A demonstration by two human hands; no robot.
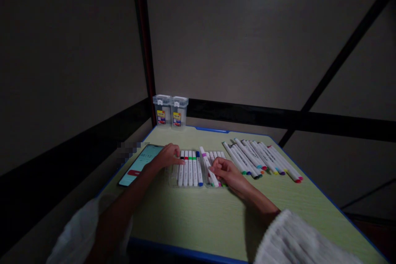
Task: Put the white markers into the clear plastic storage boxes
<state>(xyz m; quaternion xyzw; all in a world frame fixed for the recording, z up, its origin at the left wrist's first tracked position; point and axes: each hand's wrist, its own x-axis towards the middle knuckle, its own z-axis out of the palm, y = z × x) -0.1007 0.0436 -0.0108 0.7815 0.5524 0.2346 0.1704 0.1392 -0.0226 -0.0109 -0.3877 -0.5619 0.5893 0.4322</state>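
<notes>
My left hand [168, 156] is at the far left corner of a clear plastic marker tray [173, 182], its fingers curled over the edge and its thumb reaching inward by the black-banded marker [181, 171]. White markers with red, green and blue bands stand in a row in this left section. My right hand [227, 172] pinches a white marker with a purple band [205, 160] between thumb and fingers. This marker is tilted over the tray's right section, its top leaning left. Behind it, more white markers [219, 155] lie in that section, partly hidden by my right hand.
A loose pile of white markers [252, 156] with coloured ends lies on the table [185, 214] at the right. To the left is a phone [139, 165] with a lit timer screen. Two clear lidded boxes [170, 111] stand at the back left corner, near the wall.
</notes>
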